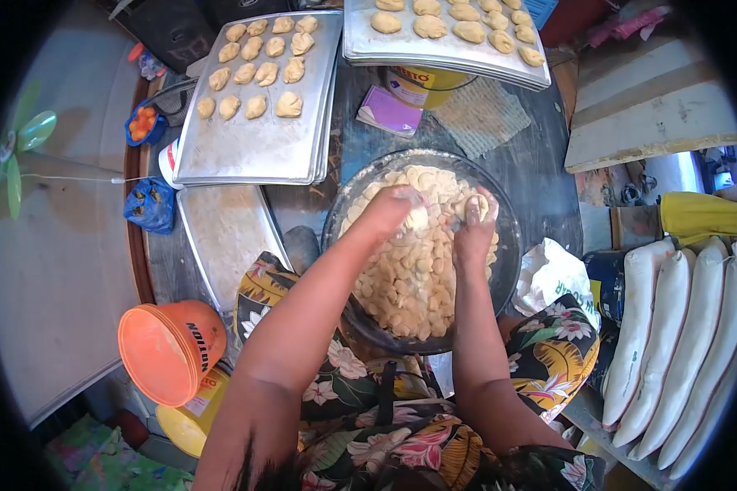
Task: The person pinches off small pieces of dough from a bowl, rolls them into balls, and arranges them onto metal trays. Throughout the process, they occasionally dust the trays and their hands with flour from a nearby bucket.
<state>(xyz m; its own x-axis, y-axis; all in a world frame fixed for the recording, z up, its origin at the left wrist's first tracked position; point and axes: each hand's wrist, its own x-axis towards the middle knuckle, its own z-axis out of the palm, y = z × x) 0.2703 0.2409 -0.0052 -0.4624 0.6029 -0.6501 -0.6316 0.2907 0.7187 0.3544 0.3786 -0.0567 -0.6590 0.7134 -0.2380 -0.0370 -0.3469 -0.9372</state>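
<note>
A wide dark basin (512, 245) holds a heap of small floured dough pieces (409, 286). Over the left part of the heap, my left hand (397, 211) has its fingers curled round a pale piece of dough (417, 218). My right hand (475, 225) is above the right part of the heap, its fingers closed on another dough piece (470, 206). The two hands are apart. Beyond the basin, shaped dough lumps lie in rows on a metal tray (237, 151) at the upper left and on stacked trays (450, 57) at the top.
A bare tray (225, 233) lies left of the basin, with an orange bucket (164, 348) nearer me. A purple packet (391, 111) and a textured cloth (487, 119) are beyond the basin. At right are a white sack (553, 274) and several long white bundles (671, 344).
</note>
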